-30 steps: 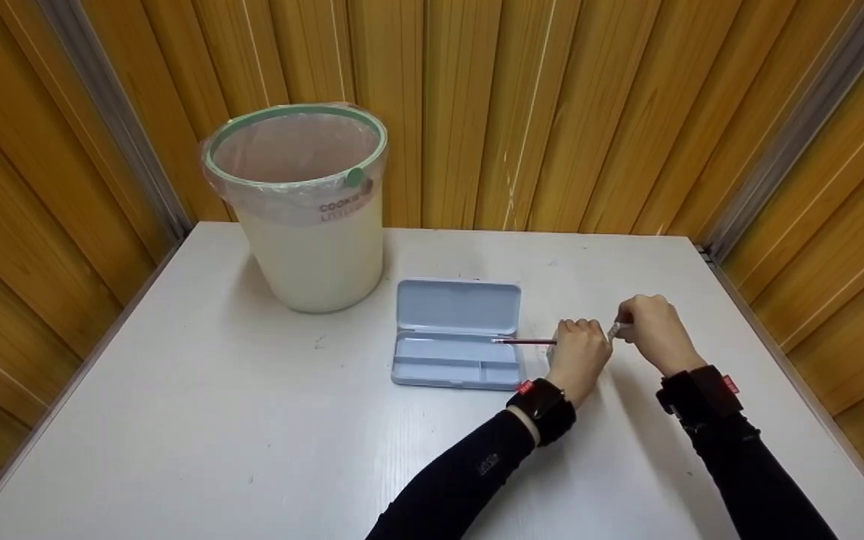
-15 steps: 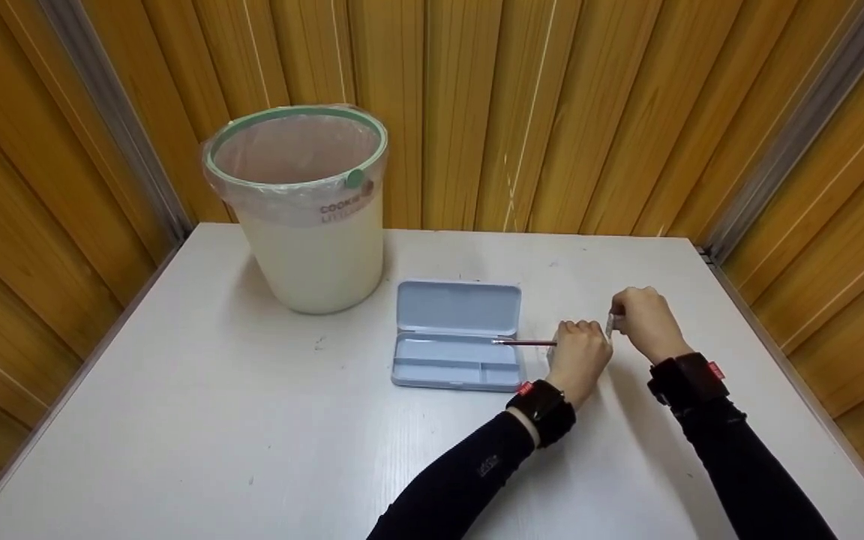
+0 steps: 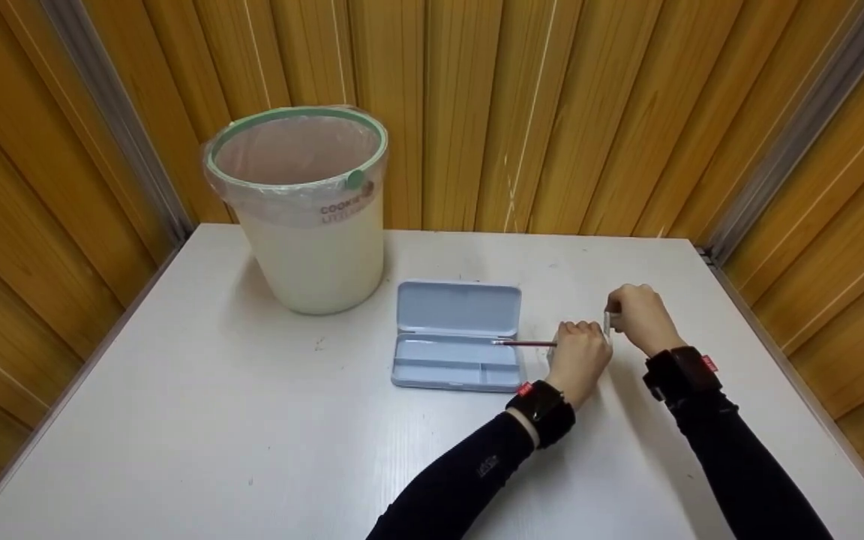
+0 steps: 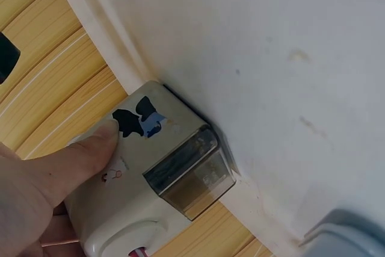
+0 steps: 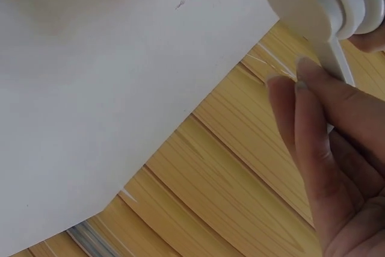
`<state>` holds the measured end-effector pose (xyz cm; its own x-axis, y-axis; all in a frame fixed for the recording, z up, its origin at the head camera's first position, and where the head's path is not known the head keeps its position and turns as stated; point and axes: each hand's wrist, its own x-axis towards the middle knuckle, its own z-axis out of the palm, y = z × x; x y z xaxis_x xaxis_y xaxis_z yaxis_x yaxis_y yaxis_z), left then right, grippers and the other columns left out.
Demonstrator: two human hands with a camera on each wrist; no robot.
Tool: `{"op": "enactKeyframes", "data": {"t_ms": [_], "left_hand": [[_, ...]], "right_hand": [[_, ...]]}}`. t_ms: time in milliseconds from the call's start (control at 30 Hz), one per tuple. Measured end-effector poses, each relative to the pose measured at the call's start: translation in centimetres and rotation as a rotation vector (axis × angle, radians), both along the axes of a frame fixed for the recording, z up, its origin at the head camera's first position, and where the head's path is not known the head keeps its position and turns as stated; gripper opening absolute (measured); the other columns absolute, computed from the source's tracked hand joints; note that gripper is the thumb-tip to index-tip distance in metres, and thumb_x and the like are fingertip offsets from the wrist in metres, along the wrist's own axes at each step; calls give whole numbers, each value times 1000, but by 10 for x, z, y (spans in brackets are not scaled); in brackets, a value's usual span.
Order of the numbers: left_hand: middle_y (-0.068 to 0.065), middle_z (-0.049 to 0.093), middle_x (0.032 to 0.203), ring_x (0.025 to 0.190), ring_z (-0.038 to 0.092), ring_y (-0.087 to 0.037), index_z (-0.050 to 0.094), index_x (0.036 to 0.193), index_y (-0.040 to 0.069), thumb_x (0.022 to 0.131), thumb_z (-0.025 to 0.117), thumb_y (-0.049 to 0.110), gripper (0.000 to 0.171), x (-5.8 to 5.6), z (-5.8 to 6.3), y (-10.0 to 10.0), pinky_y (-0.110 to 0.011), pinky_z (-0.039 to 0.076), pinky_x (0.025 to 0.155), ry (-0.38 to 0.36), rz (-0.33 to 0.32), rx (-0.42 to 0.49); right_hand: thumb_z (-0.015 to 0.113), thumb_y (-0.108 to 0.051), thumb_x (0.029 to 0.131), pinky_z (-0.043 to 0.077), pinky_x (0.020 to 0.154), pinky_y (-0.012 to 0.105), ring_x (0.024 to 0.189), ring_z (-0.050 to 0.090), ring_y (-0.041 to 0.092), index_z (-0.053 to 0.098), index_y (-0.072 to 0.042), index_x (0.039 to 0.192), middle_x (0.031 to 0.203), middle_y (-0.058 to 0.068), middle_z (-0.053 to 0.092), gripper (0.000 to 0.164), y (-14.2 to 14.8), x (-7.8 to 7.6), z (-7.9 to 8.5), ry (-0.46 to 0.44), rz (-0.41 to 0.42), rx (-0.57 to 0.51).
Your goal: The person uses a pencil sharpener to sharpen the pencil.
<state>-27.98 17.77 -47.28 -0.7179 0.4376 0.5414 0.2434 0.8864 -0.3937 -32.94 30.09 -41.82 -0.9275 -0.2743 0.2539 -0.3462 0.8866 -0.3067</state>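
My left hand [image 3: 580, 352] grips a beige crank pencil sharpener [image 4: 129, 176] with dark stickers and a see-through shavings drawer [image 4: 201, 182]. In the left wrist view its thumb presses along the casing. A dark red pencil [image 3: 528, 343] sticks out of the sharpener's left side in the head view, its free end over the pencil case. At the opposite side, my right hand [image 3: 643, 319] holds the white crank handle [image 5: 334, 58] in its bent fingers, with the round crank hub [image 5: 301, 4] just above them in the right wrist view. The left hand hides most of the sharpener in the head view.
An open light blue pencil case [image 3: 458, 304] lies left of the hands, its tray split by dividers. Farther back on the left stands a cream bin [image 3: 319, 255] with a plastic liner. Wood-patterned panels [image 3: 462, 112] enclose the white table [image 3: 267, 450].
My right hand has shifted slightly up and left while holding the crank, and the handle's angle has changed. The left hand, pencil and case look the same.
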Motion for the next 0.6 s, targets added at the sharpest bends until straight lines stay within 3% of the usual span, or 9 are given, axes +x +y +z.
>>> {"op": "enactKeyframes", "data": {"t_ms": [400, 600], "left_hand": [[12, 63, 81, 73, 60, -5, 68, 95, 25, 95, 47, 22, 21, 2, 2, 1, -23, 44, 67, -19, 3, -31], [12, 64, 82, 73, 61, -4, 68, 100, 23, 97, 45, 21, 23, 2, 3, -1, -23, 48, 72, 4, 12, -29]], "right_hand": [[67, 11, 70, 48, 56, 34, 57, 59, 24, 67, 3, 68, 63, 14, 65, 8, 4, -12, -13, -30, 26, -38], [65, 10, 69, 48, 60, 39, 64, 62, 29, 69, 2, 70, 68, 16, 68, 9, 5, -16, -19, -25, 33, -28]]}}
